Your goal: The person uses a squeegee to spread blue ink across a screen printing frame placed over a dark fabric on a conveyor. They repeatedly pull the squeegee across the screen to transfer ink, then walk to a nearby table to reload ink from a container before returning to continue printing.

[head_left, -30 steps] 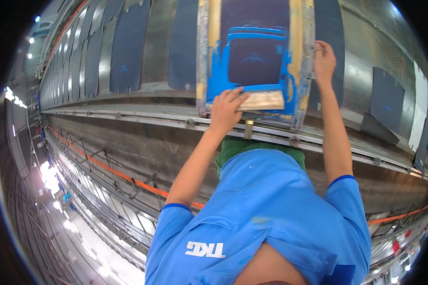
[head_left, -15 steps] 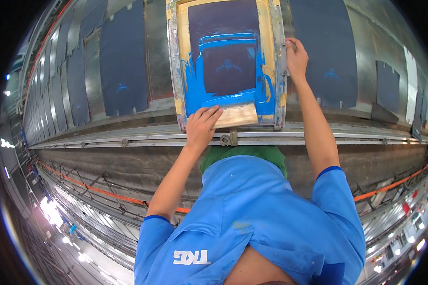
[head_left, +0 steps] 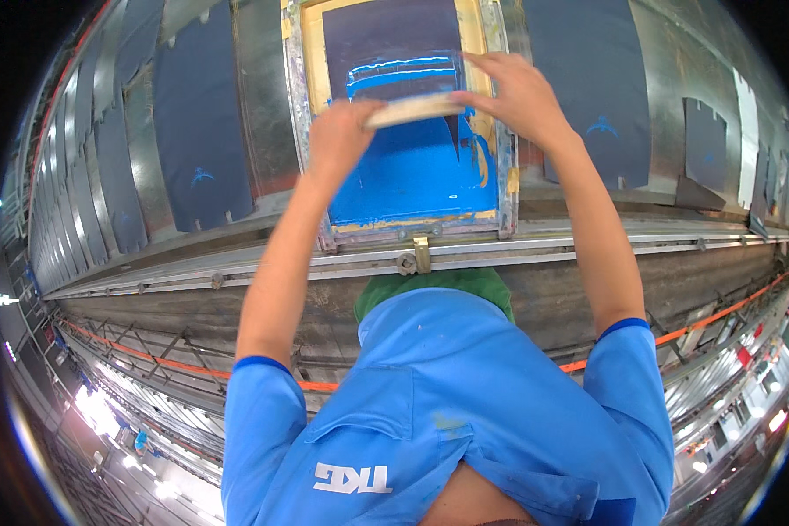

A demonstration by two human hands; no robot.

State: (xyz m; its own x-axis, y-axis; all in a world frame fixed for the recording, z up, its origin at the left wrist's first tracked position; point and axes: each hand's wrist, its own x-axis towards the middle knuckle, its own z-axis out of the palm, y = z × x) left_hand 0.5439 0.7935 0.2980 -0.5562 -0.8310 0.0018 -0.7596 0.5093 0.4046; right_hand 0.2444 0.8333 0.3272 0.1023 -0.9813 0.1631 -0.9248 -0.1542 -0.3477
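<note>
A long metal worktop (head_left: 263, 140) runs the whole length of the hall, its dull steel surface bending away to both sides, with a rail (head_left: 587, 250) of bolts and brackets along its near edge. Dark navy cut fabric panels (head_left: 193, 149) lie flat in a row along it, each matte and roughly rectangular, some with a small pale blue print. Between two of them sits a screen printing frame (head_left: 300, 114), a rectangular metal border taped in yellow around a dark mesh, the lower half of the mesh flooded with glossy bright blue ink (head_left: 412, 180). Across the mesh, above the ink pool, lies a wooden squeegee (head_left: 412, 110), a pale, worn bar held level. The left hand (head_left: 340, 131) has its fingers clenched around the bar's left end; the right hand (head_left: 513, 92) grips the right end, its fingers wrapped over the top. Both bare forearms reach up from short blue sleeves and cover part of the frame's lower corners. Under the worktop an orange strap (head_left: 701, 323) crosses the steel framework
</note>
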